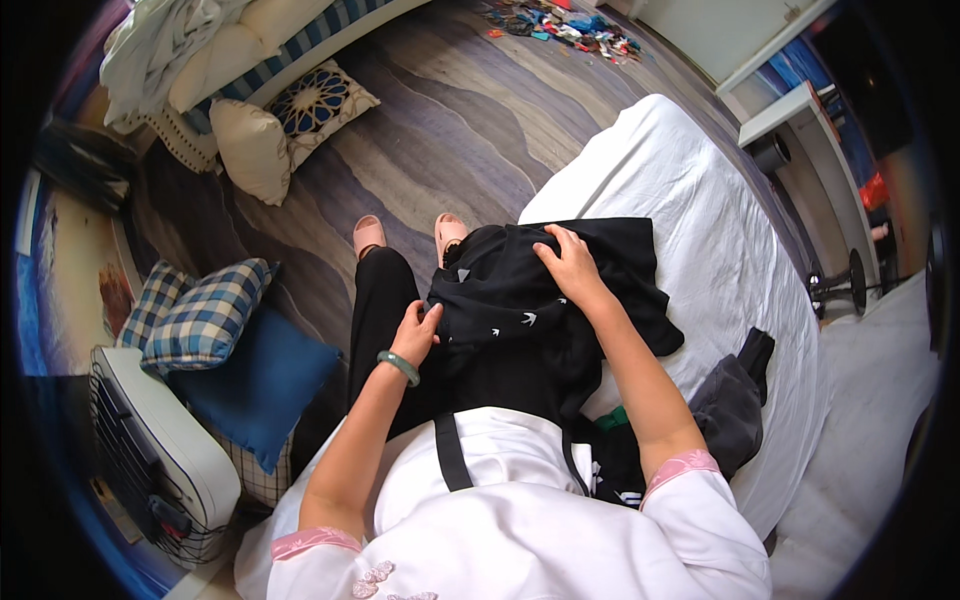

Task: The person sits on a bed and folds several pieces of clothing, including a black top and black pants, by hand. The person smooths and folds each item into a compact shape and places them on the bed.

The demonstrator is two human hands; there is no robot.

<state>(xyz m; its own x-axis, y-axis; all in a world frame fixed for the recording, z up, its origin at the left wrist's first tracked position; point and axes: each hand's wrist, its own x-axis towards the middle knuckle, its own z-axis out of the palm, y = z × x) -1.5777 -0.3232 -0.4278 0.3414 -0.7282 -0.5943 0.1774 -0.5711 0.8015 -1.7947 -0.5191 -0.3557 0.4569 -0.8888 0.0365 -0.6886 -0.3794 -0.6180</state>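
Observation:
A black garment [487, 300] with small white bird prints lies across my lap and spills onto the white-sheeted bed [720, 202] at my right. My left hand [417, 330], below a green bangle [399, 367], pinches the garment's left edge between thumb and fingers. Resting on top of the cloth, my right hand [570, 259] has its fingers spread over the upper part. Folds hide most of the garment's shape. Beside my right forearm are a dark grey garment [726, 412] and a green piece of cloth [611, 420].
Plaid cushions [206, 315] and a blue cushion [259, 375] are piled at my left, by a white fan-like appliance [172, 450]. Patterned and cream pillows [251, 150] lie by a sofa. Across the floor is a heap of small colourful items [577, 30]. A desk [817, 142] stands right.

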